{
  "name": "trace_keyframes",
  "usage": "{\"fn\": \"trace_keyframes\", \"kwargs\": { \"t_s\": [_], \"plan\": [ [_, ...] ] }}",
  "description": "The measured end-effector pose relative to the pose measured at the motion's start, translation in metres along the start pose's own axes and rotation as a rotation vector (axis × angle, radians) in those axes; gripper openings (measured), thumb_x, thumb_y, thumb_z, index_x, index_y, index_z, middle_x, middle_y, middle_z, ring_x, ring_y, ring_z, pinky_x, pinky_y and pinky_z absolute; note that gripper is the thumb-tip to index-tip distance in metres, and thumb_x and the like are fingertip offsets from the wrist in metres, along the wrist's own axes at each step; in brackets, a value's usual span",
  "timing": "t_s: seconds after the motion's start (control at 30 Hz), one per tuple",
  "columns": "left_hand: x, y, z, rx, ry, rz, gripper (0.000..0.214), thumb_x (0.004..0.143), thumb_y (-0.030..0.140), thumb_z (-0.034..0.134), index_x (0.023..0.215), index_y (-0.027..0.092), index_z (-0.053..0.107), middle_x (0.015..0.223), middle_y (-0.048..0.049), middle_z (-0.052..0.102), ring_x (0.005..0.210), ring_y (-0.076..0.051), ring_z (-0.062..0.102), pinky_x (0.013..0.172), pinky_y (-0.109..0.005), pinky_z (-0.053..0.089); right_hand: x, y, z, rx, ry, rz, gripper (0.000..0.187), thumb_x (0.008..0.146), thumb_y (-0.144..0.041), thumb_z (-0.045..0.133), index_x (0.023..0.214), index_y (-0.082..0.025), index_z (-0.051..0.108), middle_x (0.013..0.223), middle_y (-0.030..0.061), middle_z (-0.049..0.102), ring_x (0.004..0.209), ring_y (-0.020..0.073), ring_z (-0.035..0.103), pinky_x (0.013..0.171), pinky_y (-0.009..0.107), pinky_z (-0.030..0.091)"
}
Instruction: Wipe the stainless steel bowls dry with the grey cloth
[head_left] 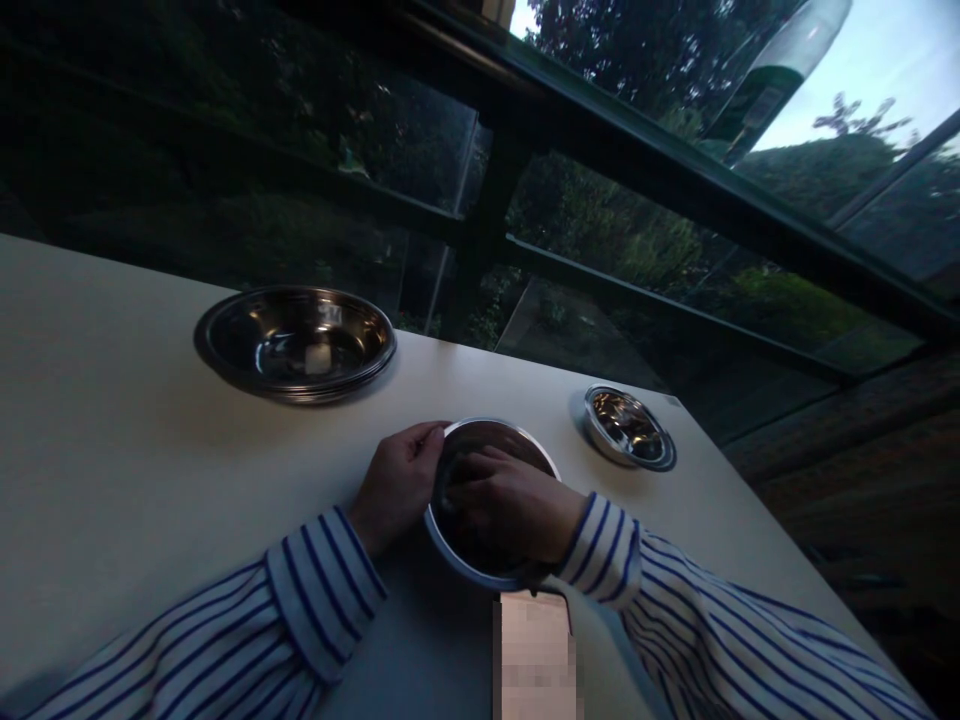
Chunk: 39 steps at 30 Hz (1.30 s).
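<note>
A round metal bowl (537,440) with a shiny rim is close in front of me, its dark inside facing up toward me. My left hand (401,480) is closed on the bowl's left rim, the thumb along the edge. Inside the bowl is my right hand (517,500), palm down with bent fingers; what those fingers hold, if anything, is lost in the shadow. The bottom of the bowl is mostly hidden behind this hand.
A stack of wide metal bowls (296,392) stands at the back left of the white table (135,420). At the right is a smaller metal bowl (630,428). A phone (534,650) lies nearest me. Behind the table, a bottle (780,85) stands by the window frame.
</note>
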<state>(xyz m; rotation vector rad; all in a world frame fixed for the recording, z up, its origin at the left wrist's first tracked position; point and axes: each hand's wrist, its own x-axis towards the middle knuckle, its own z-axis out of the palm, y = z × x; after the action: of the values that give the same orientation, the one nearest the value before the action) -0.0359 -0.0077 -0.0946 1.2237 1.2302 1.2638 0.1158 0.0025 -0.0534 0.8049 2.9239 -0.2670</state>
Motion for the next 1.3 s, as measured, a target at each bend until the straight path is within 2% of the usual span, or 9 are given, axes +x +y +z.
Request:
{"fn": "trace_keyframes", "kwargs": {
  "t_s": [0.1,0.2,0.4,0.47,0.67,0.87,1.1,1.2,1.3],
  "plan": [
    [-0.001,0.001,0.001,-0.001,0.006,-0.002,0.032,0.078,0.031,0.049,0.097,0.013,0.068,0.086,-0.0077,0.073,0.075,-0.021,0.066,0.068,-0.031,0.05,-0.007,-0.004,-0.005,0.051,-0.101,-0.106,0.022,0.079,-0.013,0.052,0.097,-0.016,0.064,0.1,0.0077,0.059,0.093,0.0184,0.051,0.084,0.03,0.041],
    [-0.001,0.001,0.002,-0.016,-0.019,0.001,0.033,0.079,0.031,0.049,0.097,0.012,0.068,0.084,-0.0079,0.073,0.075,-0.021,0.065,0.066,-0.032,0.05,-0.012,-0.005,-0.005,0.116,-0.161,-0.107,0.025,0.078,-0.012,0.054,0.1,-0.018,0.064,0.101,0.006,0.059,0.09,0.0167,0.053,0.081,0.027,0.042],
    [0.003,-0.002,0.0,-0.002,-0.058,0.027,0.033,0.08,0.031,0.046,0.097,0.012,0.068,0.088,-0.0074,0.072,0.079,-0.021,0.065,0.072,-0.031,0.049,0.002,0.001,0.006,0.037,0.046,0.051,0.025,0.08,-0.01,0.049,0.099,-0.016,0.065,0.101,0.0087,0.059,0.102,0.0201,0.049,0.089,0.033,0.038],
    [0.003,-0.002,0.0,-0.002,-0.036,0.033,0.033,0.08,0.031,0.047,0.096,0.011,0.068,0.089,-0.0076,0.072,0.082,-0.021,0.064,0.073,-0.03,0.048,0.003,0.001,0.005,0.005,0.055,0.083,0.024,0.081,-0.011,0.048,0.097,-0.015,0.065,0.099,0.0099,0.059,0.099,0.0207,0.05,0.087,0.034,0.039],
    [0.0,0.0,0.003,-0.045,-0.069,-0.011,0.035,0.081,0.032,0.046,0.098,0.01,0.066,0.084,-0.0081,0.072,0.076,-0.021,0.064,0.066,-0.03,0.049,-0.012,-0.005,-0.002,0.151,-0.136,-0.126,0.025,0.075,-0.012,0.057,0.099,-0.018,0.064,0.103,0.0053,0.059,0.091,0.0168,0.053,0.082,0.027,0.042],
    [0.003,-0.001,0.0,-0.014,-0.118,0.025,0.031,0.081,0.031,0.047,0.096,0.013,0.068,0.087,-0.0054,0.072,0.079,-0.02,0.064,0.069,-0.029,0.048,0.004,0.0,0.002,0.01,0.036,0.027,0.024,0.083,-0.012,0.047,0.099,-0.014,0.065,0.104,0.0094,0.061,0.105,0.0204,0.05,0.091,0.032,0.039],
    [0.004,0.0,-0.001,-0.004,-0.076,0.037,0.033,0.081,0.03,0.047,0.099,0.012,0.067,0.091,-0.0065,0.072,0.081,-0.019,0.065,0.073,-0.028,0.048,-0.001,0.005,-0.011,-0.218,-0.059,0.221,0.024,0.082,-0.01,0.044,0.089,-0.01,0.067,0.092,0.0148,0.063,0.093,0.0249,0.056,0.073,0.035,0.046],
    [0.004,-0.001,0.0,-0.012,-0.078,0.042,0.032,0.081,0.029,0.046,0.099,0.012,0.067,0.091,-0.0062,0.072,0.081,-0.019,0.065,0.074,-0.028,0.048,-0.002,0.005,-0.009,-0.217,-0.06,0.221,0.024,0.081,-0.009,0.044,0.088,-0.009,0.067,0.09,0.0143,0.064,0.09,0.0244,0.057,0.073,0.034,0.046],
    [0.005,0.0,-0.001,0.012,-0.081,0.046,0.031,0.08,0.029,0.048,0.098,0.013,0.068,0.091,-0.0057,0.072,0.081,-0.019,0.065,0.074,-0.029,0.048,0.006,0.005,-0.006,-0.196,-0.068,0.15,0.022,0.08,-0.012,0.048,0.094,-0.012,0.065,0.1,0.0113,0.062,0.098,0.0215,0.054,0.082,0.031,0.043]
  ]
}}
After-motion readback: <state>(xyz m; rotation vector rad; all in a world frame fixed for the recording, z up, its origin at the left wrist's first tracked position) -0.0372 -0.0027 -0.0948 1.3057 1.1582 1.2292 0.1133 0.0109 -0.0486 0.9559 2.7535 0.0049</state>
